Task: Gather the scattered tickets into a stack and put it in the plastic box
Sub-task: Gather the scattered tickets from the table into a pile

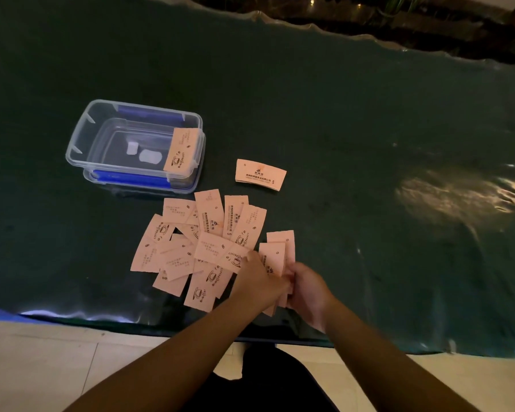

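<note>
Several pink paper tickets lie fanned and overlapping on the dark green table, near its front edge. One ticket lies apart, further back and to the right of the box. Another ticket leans on the right rim of the clear plastic box. My left hand and my right hand meet at the right end of the pile, both closed on a few tickets held upright between them.
The box stands on its lid with blue clips, at the table's left middle. Two small white pieces lie inside the box. The table's front edge runs just below my hands, with pale floor tiles beneath.
</note>
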{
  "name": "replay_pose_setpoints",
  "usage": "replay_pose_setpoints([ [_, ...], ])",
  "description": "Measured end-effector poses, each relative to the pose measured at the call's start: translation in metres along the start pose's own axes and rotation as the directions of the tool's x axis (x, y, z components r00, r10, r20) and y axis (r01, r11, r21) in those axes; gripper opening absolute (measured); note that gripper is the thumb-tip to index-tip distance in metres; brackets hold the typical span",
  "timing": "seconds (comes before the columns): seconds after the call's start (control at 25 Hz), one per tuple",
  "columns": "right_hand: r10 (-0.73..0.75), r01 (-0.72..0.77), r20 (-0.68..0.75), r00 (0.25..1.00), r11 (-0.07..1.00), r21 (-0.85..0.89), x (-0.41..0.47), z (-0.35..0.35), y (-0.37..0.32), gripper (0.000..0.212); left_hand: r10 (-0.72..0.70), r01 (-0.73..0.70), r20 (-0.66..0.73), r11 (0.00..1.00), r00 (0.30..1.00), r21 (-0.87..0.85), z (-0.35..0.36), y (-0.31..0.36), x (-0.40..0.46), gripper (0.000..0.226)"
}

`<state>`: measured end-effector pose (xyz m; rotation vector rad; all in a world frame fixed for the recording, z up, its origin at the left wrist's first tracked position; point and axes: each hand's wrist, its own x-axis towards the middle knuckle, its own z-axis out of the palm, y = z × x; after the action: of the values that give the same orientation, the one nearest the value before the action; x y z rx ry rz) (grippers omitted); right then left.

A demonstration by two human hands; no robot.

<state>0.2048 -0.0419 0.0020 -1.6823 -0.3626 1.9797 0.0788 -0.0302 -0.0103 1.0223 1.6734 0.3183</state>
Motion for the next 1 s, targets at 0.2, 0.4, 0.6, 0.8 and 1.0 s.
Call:
replay_pose_setpoints([
  [0.2,-0.075,0.072,0.049,0.996,0.996,0.057,-0.003,0.013,-0.004,0.040,0.125,-0.126,0.045,0.992,0.991,0.022,-0.006,0.011,0.004,0.067],
  [0.4,-0.210,0.206,0.005,0.978,0.954,-0.216,0.007,0.027,-0.020,0.038,0.202,-0.212,0.130,0.975,0.971,0.068,-0.030,0.015,0.001,0.109],
  [0.6,-0.203,0.207,0.082,0.976,0.733,-0.648,0.026,0.047,-0.049,0.040,0.072,-0.054,0.137,0.990,0.988,-0.128,-0.060,-0.012,-0.012,0.101],
  [0.8,-0.217,0.318,0.248,0.944,0.397,-0.861,0.049,0.069,-0.059,0.043,-0.140,0.169,0.100,0.895,0.985,-0.413,-0.072,-0.041,-0.015,0.051],
  [1.0,-0.277,0.317,0.248,0.928,0.242,-0.917,0.057,0.079,-0.054,0.057,-0.207,0.204,0.069,0.749,0.976,-0.631,-0.077,-0.037,-0.010,0.054],
])
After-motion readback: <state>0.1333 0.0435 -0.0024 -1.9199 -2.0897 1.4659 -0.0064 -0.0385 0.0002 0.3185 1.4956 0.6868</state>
